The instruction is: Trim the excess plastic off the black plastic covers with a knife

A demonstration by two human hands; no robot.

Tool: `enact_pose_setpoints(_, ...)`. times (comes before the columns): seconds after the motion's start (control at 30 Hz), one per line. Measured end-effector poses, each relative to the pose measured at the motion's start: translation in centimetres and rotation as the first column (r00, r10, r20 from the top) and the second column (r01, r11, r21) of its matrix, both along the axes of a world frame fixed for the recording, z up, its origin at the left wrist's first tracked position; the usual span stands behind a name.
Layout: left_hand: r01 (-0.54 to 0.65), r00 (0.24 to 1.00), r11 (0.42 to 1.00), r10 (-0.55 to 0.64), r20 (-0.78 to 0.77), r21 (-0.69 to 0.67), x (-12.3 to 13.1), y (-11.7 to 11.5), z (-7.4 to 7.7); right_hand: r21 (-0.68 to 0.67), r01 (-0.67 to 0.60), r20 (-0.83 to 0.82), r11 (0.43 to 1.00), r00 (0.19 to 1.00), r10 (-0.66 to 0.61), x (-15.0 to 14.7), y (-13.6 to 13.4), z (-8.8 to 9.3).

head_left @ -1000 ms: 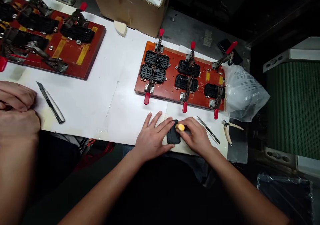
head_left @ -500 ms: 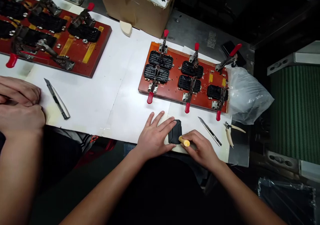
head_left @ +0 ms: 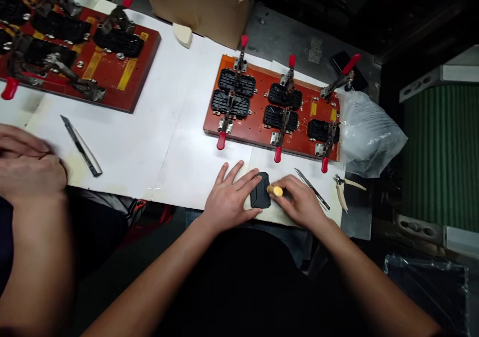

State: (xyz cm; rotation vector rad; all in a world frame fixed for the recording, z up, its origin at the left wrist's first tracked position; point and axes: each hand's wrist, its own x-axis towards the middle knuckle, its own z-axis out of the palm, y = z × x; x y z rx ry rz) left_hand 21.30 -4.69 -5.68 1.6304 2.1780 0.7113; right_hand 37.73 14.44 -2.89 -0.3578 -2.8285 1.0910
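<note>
A flat black plastic plate [head_left: 260, 192] with bevelled lines lies on the white-covered bench, close to its front edge. My left hand [head_left: 229, 197] is spread flat beside it, its fingertips touching the plate's left side. In my right hand [head_left: 299, 200] is a short, round, yellow-ended wooden stick [head_left: 276, 191], pinched between thumb and fingers at the plate's right edge. Its lower end is hidden, so I cannot tell whether it carries a blade. Just right of that hand lies a slim craft knife [head_left: 312, 189], with cream-handled nippers [head_left: 343, 191] farther right.
Beyond my hands sits a red-brown fixture board [head_left: 258, 135] with red-handled toggle clamps over black parts. A bulging plastic bag [head_left: 370, 132] adjoins it. At left are a second fixture [head_left: 145, 67], another cutter [head_left: 80, 145] and another person's clasped hands [head_left: 32, 169]. A cardboard box [head_left: 202, 12] stands behind.
My right hand has moved the stick away from me along the plate's right edge. My left hand stays on the plate. The whole view has shifted slightly.
</note>
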Motion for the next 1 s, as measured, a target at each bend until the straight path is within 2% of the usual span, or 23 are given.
enact_pose_setpoints(0.1,-0.008,1.000,1.000,0.008,-0.008,0.000,0.1,0.1,-0.1,0.056,0.045,-0.076,0.997,0.996,-0.041,-0.6,0.3,-0.2)
enact_pose_setpoints(0.23,0.010,1.000,1.000,-0.010,0.003,0.016,0.1,0.0,-0.4,0.006,-0.012,-0.010,1.000,1.000,0.012,0.7,-0.7,0.1)
enact_pose_setpoints(0.33,0.008,1.000,1.000,-0.008,-0.003,0.023,0.2,0.0,-0.6,0.016,-0.055,0.009,0.998,0.998,0.054,1.4,-1.6,0.3)
enact_pose_setpoints(0.5,0.000,1.000,1.000,0.000,-0.006,0.019,0.3,-0.1,-0.6,0.007,-0.022,-0.051,1.000,0.998,0.022,2.0,-2.4,0.1)
enact_pose_setpoints(0.63,0.021,1.000,0.999,-0.020,-0.005,0.029,0.3,-0.2,-0.6,0.034,-0.012,-0.013,0.999,1.000,0.012,1.9,-2.2,0.2)
enact_pose_setpoints(0.7,0.007,1.000,0.999,-0.007,-0.009,0.042,0.3,-0.2,-0.7,0.078,0.024,-0.023,0.997,0.999,-0.022,0.7,-1.8,0.0)
enact_pose_setpoints(0.83,-0.003,1.000,0.999,0.004,-0.005,0.048,0.4,-0.2,-0.8,0.081,0.215,-0.077,0.973,0.975,-0.209,-1.7,-1.5,-0.8)
enact_pose_setpoints(0.93,0.009,1.000,0.999,-0.009,0.000,0.045,0.3,-0.2,-0.6,0.013,0.208,-0.038,0.978,0.977,-0.208,-1.8,-2.0,-1.2)
enact_pose_setpoints(1.0,0.013,1.000,0.999,-0.013,-0.006,0.046,0.3,-0.3,-0.5,0.036,0.219,-0.039,0.975,0.975,-0.218,-1.6,-2.0,-1.1)
